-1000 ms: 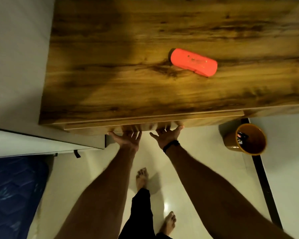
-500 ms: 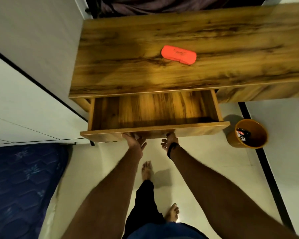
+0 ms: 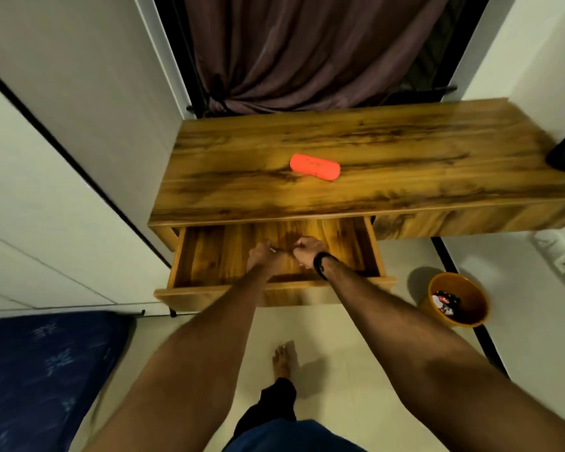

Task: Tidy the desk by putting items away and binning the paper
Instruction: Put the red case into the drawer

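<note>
Reaching into the open drawer (image 3: 206, 256), the left hand (image 3: 264, 258) and right hand (image 3: 307, 252) meet, fingers curled — whether they grip anything, I cannot tell. The orange case (image 3: 314, 167) lies on the desk (image 3: 405, 151) — best lifted next, laid flat inside.

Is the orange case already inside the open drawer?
No, the orange case lies on the desk top, behind the open drawer where both hands reach.

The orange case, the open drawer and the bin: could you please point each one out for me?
orange case (image 3: 315, 167), head view, middle of its top.
open drawer (image 3: 209, 296), head view, front panel.
bin (image 3: 429, 300), head view, left outer wall.
</note>
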Tool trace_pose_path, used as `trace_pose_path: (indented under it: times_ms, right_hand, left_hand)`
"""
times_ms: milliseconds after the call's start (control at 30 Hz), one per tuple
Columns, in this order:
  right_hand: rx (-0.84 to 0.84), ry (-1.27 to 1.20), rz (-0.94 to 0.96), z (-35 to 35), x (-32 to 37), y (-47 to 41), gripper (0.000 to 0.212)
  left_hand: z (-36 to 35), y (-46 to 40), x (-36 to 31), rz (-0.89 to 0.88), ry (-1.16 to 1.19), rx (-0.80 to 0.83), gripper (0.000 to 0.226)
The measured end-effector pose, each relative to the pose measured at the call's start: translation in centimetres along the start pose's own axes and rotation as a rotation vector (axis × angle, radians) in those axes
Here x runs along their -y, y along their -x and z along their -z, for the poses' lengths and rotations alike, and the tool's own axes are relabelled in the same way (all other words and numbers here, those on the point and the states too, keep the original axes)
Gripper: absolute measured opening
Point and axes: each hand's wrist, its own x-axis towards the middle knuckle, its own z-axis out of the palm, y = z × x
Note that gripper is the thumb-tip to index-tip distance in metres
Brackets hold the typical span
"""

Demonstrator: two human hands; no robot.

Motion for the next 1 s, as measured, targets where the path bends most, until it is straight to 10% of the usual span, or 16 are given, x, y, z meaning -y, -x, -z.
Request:
trace_pose_path:
  times_ms: [800,1000]
  right_hand:
    - [-0.302,0.445,0.080,12.8,5.8,-20.4,0.083]
    - [-0.247,0.489,0.130,14.7,5.8,-24.8,0.083]
  left_hand:
    - [-2.3,-19.0,-9.2,-0.225,-0.504,0.286,0.098]
    - [-4.5,-18.4,-7.6,-0.255,-0.545,0.152,0.097]
